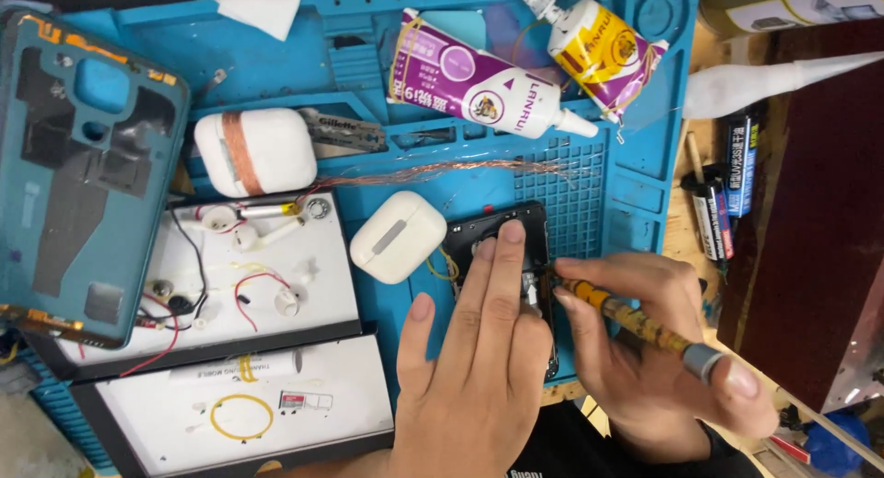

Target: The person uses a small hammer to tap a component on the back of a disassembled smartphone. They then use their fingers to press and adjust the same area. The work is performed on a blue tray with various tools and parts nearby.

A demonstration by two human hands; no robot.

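Observation:
My left hand [474,367] lies flat on a small black device [502,231] resting on the blue work mat [608,192], fingers pressing it down. My right hand [645,349] grips a thin yellow-patterned tool [635,320] like a pen. Its tip touches the device's right edge beside my left fingertips. Most of the device is hidden under my left hand.
Two white earbud cases [398,236] [255,152] sit on the mat, with two purple-and-white glue tubes [479,87] behind them. A teal phone back cover [83,165] lies at left, above white trays [304,285] with loose earbud parts and wires. Copper wire strands [433,172] cross the mat.

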